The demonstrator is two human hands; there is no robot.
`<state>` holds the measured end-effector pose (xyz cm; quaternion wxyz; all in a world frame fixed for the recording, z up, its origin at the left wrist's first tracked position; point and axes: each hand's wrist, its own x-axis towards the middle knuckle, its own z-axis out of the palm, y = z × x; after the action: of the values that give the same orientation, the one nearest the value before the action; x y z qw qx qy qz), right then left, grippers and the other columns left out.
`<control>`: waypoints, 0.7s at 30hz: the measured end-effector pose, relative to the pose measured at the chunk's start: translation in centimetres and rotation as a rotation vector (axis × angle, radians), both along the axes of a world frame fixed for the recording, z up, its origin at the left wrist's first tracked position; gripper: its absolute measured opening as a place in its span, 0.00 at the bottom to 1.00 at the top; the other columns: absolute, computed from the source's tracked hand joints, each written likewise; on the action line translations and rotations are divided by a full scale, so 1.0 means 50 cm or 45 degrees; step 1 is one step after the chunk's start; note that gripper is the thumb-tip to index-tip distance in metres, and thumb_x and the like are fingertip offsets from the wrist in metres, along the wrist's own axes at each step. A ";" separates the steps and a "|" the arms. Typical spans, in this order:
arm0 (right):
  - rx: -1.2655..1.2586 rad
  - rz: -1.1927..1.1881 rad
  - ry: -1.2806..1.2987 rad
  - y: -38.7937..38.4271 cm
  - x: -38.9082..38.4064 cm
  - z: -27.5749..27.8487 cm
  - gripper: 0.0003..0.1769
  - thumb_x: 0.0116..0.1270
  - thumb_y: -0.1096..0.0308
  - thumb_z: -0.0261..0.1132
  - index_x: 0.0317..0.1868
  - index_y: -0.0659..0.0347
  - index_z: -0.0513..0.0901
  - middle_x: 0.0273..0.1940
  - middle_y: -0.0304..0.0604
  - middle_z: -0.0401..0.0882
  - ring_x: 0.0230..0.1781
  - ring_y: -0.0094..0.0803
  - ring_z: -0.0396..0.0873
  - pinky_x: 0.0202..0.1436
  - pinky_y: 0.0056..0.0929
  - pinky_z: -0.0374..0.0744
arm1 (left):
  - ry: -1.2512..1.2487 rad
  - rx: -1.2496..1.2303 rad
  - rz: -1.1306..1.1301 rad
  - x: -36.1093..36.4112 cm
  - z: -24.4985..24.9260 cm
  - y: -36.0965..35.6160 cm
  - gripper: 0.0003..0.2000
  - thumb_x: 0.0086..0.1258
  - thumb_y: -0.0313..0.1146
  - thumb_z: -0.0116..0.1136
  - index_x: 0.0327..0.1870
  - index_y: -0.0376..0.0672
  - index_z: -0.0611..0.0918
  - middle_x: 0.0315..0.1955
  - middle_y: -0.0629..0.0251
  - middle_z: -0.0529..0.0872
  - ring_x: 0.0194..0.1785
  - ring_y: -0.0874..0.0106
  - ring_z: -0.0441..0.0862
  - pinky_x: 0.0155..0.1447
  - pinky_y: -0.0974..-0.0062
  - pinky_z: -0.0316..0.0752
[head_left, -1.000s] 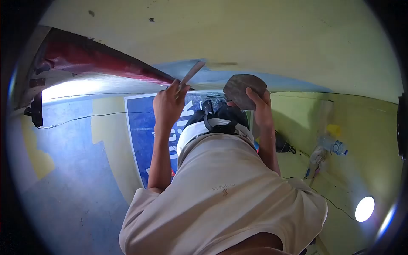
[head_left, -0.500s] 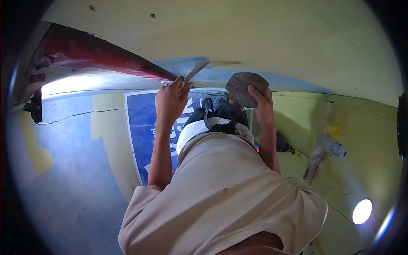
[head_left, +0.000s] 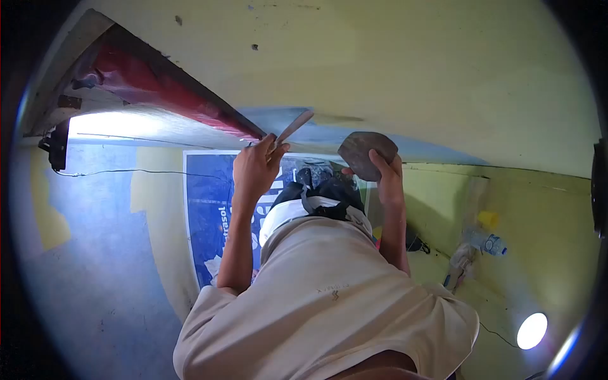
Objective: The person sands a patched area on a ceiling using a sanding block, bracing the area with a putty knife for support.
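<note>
Head view: thin pale putty knife (head_left: 294, 125), tilted, beside dark rounded plate (head_left: 366, 152).

Yellow-green surface (head_left: 544, 209); on it a plastic bottle (head_left: 491, 244), a small yellow object (head_left: 487, 219); a black cable (head_left: 494, 332)

Scraper (head_left: 292, 128) at 12 o'clock, tip at the ceiling (head_left: 411, 69); plate (head_left: 366, 152) at 2, just beside it; poster (head_left: 209, 202) at 9; bottle (head_left: 491, 244) at 3.

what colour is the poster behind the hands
The poster is blue with white lettering; head view.
</note>
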<state>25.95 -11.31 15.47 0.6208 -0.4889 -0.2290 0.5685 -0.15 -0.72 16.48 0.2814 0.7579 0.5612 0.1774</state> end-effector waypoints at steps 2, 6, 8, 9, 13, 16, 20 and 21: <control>0.011 -0.029 0.012 -0.015 -0.001 0.008 0.22 0.74 0.66 0.64 0.61 0.71 0.76 0.51 0.54 0.85 0.43 0.48 0.89 0.46 0.43 0.89 | -0.074 -0.018 0.029 -0.013 0.000 -0.008 0.15 0.73 0.44 0.63 0.45 0.39 0.85 0.24 0.48 0.83 0.30 0.45 0.82 0.33 0.56 0.73; -0.021 -0.138 -0.016 -0.007 -0.009 -0.016 0.22 0.74 0.66 0.64 0.62 0.71 0.76 0.51 0.53 0.85 0.43 0.47 0.88 0.45 0.42 0.89 | 0.013 -0.046 -0.005 -0.009 0.017 0.006 0.16 0.73 0.45 0.64 0.42 0.38 0.83 0.24 0.47 0.83 0.30 0.45 0.81 0.32 0.57 0.72; -0.014 -0.061 -0.024 -0.020 -0.009 -0.009 0.22 0.74 0.66 0.64 0.62 0.71 0.76 0.52 0.54 0.85 0.44 0.47 0.88 0.46 0.43 0.90 | -0.052 0.000 -0.023 -0.010 0.012 -0.003 0.17 0.73 0.46 0.64 0.42 0.38 0.83 0.24 0.47 0.82 0.29 0.45 0.80 0.32 0.57 0.71; -0.001 -0.025 -0.034 -0.020 -0.007 -0.002 0.22 0.74 0.66 0.64 0.63 0.71 0.76 0.53 0.54 0.85 0.45 0.46 0.88 0.46 0.43 0.90 | -0.111 -0.033 0.010 -0.018 0.014 -0.002 0.17 0.73 0.45 0.64 0.42 0.37 0.83 0.24 0.46 0.82 0.30 0.44 0.80 0.32 0.58 0.71; 0.032 -0.035 0.035 -0.015 -0.015 0.008 0.22 0.73 0.67 0.65 0.63 0.70 0.75 0.55 0.54 0.83 0.48 0.46 0.87 0.48 0.43 0.89 | -0.031 0.028 -0.052 -0.007 0.014 0.008 0.15 0.73 0.44 0.64 0.43 0.38 0.84 0.23 0.47 0.82 0.28 0.43 0.79 0.32 0.58 0.72; -0.003 -0.099 0.010 -0.023 -0.004 -0.004 0.22 0.73 0.67 0.65 0.63 0.70 0.75 0.55 0.53 0.83 0.49 0.46 0.87 0.49 0.43 0.89 | -0.065 0.011 -0.068 0.004 0.023 0.005 0.15 0.73 0.44 0.64 0.43 0.38 0.84 0.24 0.47 0.83 0.29 0.44 0.80 0.32 0.57 0.72; -0.044 -0.180 -0.027 -0.041 0.013 -0.022 0.23 0.72 0.67 0.66 0.62 0.70 0.76 0.54 0.52 0.83 0.50 0.46 0.86 0.52 0.44 0.88 | -0.069 0.001 -0.067 -0.011 0.026 0.016 0.16 0.73 0.44 0.64 0.43 0.38 0.84 0.24 0.47 0.83 0.28 0.45 0.81 0.32 0.56 0.72; -0.061 -0.192 -0.019 -0.046 0.016 -0.027 0.23 0.72 0.66 0.66 0.62 0.70 0.76 0.54 0.52 0.83 0.50 0.46 0.86 0.52 0.44 0.88 | -0.054 0.042 -0.078 -0.014 0.021 0.012 0.16 0.73 0.44 0.64 0.44 0.38 0.85 0.24 0.47 0.83 0.28 0.46 0.81 0.32 0.56 0.72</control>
<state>26.75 -13.60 14.11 0.6483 -0.5237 -0.1825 0.5216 -0.85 -0.11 17.53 0.2861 0.7753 0.5286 0.1938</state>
